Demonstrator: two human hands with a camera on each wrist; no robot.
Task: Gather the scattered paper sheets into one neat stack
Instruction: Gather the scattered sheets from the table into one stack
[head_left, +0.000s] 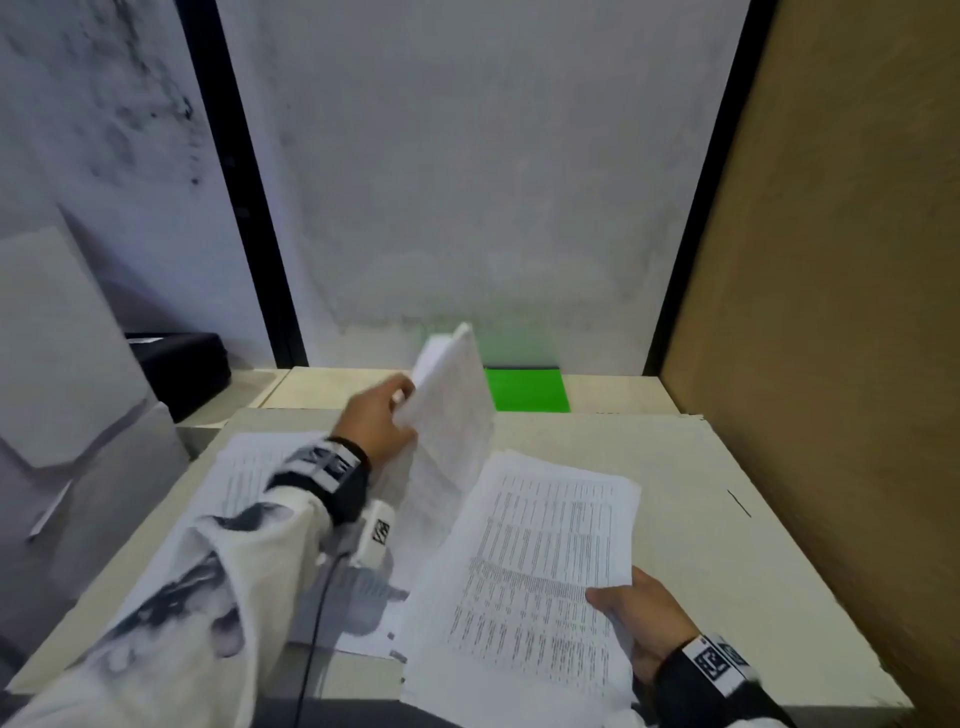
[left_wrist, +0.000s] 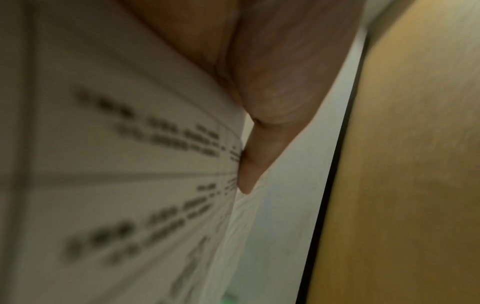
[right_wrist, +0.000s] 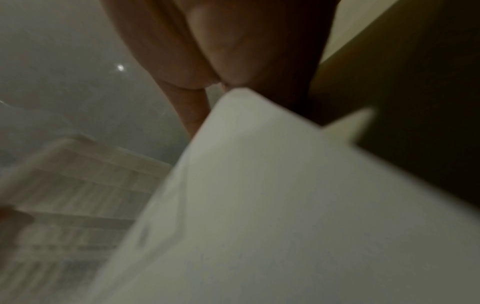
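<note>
Hands (head_left: 379, 421) (head_left: 641, 618) grip printed sheets (head_left: 540, 561).

Two hands (head_left: 382, 423), three paper batches (head_left: 540, 561), one green sheet (head_left: 524, 391)

The left hand (head_left: 382, 423) is raised and reaches forward, its forearm in a white patterned sleeve (head_left: 208, 582) angled up from the lower left. Its fingers and thumb (left_wrist: 259, 148) pinch the edge of upright sheets (head_left: 454, 405). The right hand (head_left: 641, 618) sits low at the near right, thumb on top and fingers underneath, gripping the corner of a second bundle (head_left: 540, 566). Both wrists wear dark bands with square markers.
</note>
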